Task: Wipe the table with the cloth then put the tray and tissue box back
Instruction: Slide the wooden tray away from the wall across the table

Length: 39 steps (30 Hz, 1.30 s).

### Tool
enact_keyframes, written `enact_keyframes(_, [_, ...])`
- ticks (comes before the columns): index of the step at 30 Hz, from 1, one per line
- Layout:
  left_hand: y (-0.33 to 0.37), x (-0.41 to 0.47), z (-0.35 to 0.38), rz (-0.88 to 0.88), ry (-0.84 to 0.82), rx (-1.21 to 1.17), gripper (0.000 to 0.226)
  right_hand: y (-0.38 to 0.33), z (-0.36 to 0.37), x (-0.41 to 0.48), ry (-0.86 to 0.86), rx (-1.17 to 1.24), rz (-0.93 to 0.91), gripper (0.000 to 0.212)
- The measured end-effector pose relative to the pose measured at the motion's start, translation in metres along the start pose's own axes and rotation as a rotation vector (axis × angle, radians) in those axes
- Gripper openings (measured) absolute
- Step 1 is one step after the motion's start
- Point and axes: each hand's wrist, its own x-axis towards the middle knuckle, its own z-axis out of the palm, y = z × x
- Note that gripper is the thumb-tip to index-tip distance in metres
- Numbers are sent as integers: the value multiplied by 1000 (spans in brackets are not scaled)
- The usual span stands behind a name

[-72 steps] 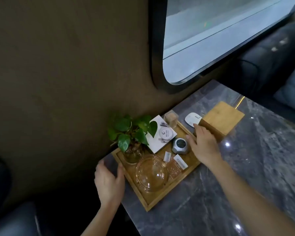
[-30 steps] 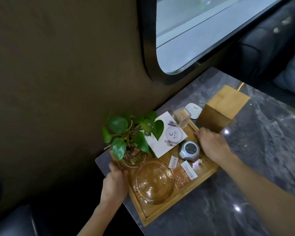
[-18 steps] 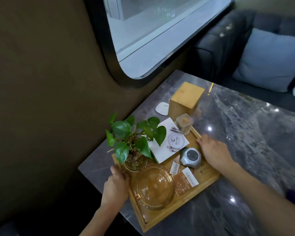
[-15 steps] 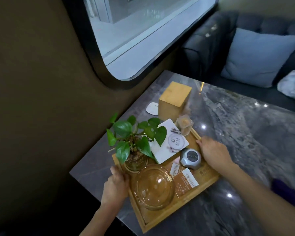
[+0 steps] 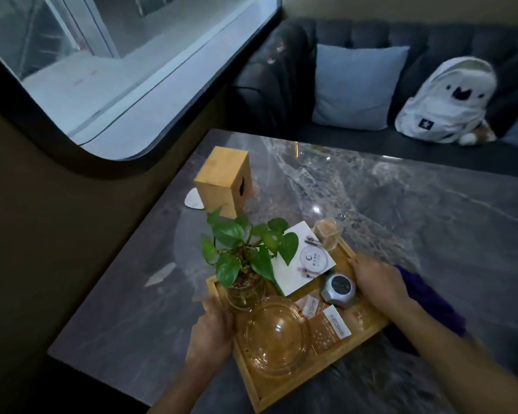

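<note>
A wooden tray (image 5: 368,333) is over the grey marble table (image 5: 401,204), carrying a potted green plant (image 5: 245,258), a glass bowl (image 5: 275,336), a white card, a small grey device and a clear cup. My left hand (image 5: 212,333) grips the tray's left rim by the plant. My right hand (image 5: 377,279) grips its right rim. A wooden tissue box (image 5: 224,177) stands upright near the wall, apart from the tray. A purple cloth (image 5: 425,297) lies on the table just right of my right arm.
A small white disc (image 5: 193,200) lies beside the tissue box near the wall. A dark sofa runs behind the table with a blue cushion (image 5: 356,85) and a white backpack (image 5: 449,100). A rounded window fills the upper left.
Both hands have closed on the tray's rims and carried it away from the wall and tissue box toward me. The view has swung right, showing the sofa and the purple cloth.
</note>
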Motion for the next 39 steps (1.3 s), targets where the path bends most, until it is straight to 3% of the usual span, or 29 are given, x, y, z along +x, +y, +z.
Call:
enact_keyframes(7, [0, 9, 18, -34, -13, 25, 12, 13, 5, -3, -41, 77, 22, 33])
enact_keyframes(15, [-9, 16, 18, -42, -9, 58, 11, 5, 5, -3, -9, -26, -30, 35])
enact_keyframes(27, [-1, 17, 5, -94, 0, 228, 31, 11, -4, 0, -131, 138, 49, 39])
enact_keyframes(30, [11, 3, -10, -103, 114, 276, 30, 17, -11, -4, -145, 187, 54, 39])
enact_keyframes(34, [40, -38, -10, 48, 254, 143, 21, 26, -15, -12, -74, 209, 73, 32])
enact_keyframes(39, [73, -63, 36, 326, 46, 101, 17, 37, -18, -20, 5, 204, 73, 26])
